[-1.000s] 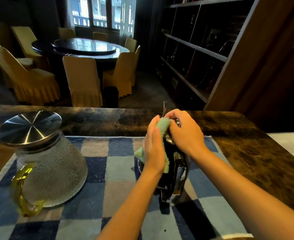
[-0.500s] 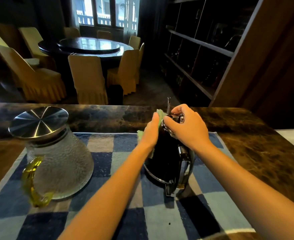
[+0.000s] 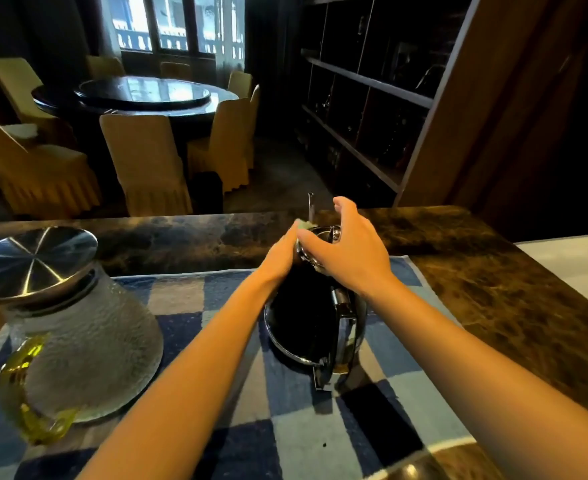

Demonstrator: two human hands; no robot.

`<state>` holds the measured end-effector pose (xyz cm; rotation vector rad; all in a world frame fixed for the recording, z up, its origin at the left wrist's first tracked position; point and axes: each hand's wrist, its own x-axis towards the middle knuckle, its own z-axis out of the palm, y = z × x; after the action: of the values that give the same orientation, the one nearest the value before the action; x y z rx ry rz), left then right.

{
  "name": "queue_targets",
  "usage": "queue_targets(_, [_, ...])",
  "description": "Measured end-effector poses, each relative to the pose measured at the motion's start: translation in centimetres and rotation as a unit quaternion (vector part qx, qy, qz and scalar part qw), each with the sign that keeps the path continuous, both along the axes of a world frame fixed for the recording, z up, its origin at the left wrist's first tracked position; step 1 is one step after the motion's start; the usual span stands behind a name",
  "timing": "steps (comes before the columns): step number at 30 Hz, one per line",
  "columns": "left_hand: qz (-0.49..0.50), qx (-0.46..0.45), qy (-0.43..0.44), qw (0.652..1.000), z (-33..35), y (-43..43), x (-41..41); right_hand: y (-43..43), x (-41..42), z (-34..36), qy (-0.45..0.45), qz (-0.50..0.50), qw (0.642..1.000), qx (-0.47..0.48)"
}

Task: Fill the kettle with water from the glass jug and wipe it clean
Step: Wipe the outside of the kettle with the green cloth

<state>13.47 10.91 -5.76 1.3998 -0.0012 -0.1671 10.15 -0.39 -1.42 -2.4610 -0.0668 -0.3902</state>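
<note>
While the kettle (image 3: pixel 306 323) is standing mid-frame on the table (image 3: pixel 493 289), left hand (image 3: pixel 280 254) fingers are gripping the cloth (image 3: pixel 302 224) against its top; right hand (image 3: pixel 349 252) fingers are lying spread, uncurled, over that top.

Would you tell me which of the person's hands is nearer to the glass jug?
Left. The left hand is at the top of the kettle, on the side facing the glass jug; the right hand is on the kettle's other side, farther away.
</note>
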Motion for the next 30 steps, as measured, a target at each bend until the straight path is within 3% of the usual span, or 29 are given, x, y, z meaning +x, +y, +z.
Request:
queue_targets(5, [0.031, 0.0, -0.011, 0.999, -4.5, 0.6, -3.8, 0.2, 0.3, 0.0, 0.04, 0.007, 0.999, -0.02])
queue_targets(8, [0.12, 0.109, -0.075, 0.984, -5.8, -0.7, -7.1, 0.3, 0.4, 0.1, 0.048, 0.005, 0.999, -0.012])
queue_targets(12, [0.072, 0.093, -0.176, 0.977, -3.0, -1.9, -8.7, 0.3, 0.3, 0.1, 0.042, -0.002, 0.999, -0.015])
queue_targets(15, [0.042, -0.046, -0.07, 0.996, -2.1, -0.7, -4.4, 0.4, 0.3, 0.1, 0.033, -0.006, 0.999, -0.017])
queue_targets(18, [0.043, 0.005, 0.022, 0.999, -5.5, 0.9, -1.2, 0.5, 0.4, 0.1, 0.035, -0.007, 0.999, -0.021])
queue_targets(20, [0.073, 0.004, 0.03, 0.997, -7.2, 0.8, -2.1, 0.5, 0.4, 0.1, 0.037, -0.006, 0.999, -0.019])
queue_targets(23, [0.143, 0.031, -0.012, 0.989, -7.7, -0.8, -6.9, 0.4, 0.5, 0.1, 0.041, -0.006, 0.999, -0.019])
queue_targets(25, [0.15, 0.104, -0.096, 0.978, -7.3, -2.4, -10.5, 0.3, 0.4, 0.1, 0.042, -0.006, 0.999, -0.019])
queue_targets(27, [0.117, 0.12, -0.196, 0.966, -5.7, -3.5, -11.1, 0.3, 0.5, 0.1, 0.039, -0.006, 0.999, -0.021])
queue_targets(30, [0.148, 0.123, -0.211, 0.958, -2.4, -3.9, -8.6, 0.3, 0.6, 0.0, 0.031, -0.008, 0.999, -0.024])
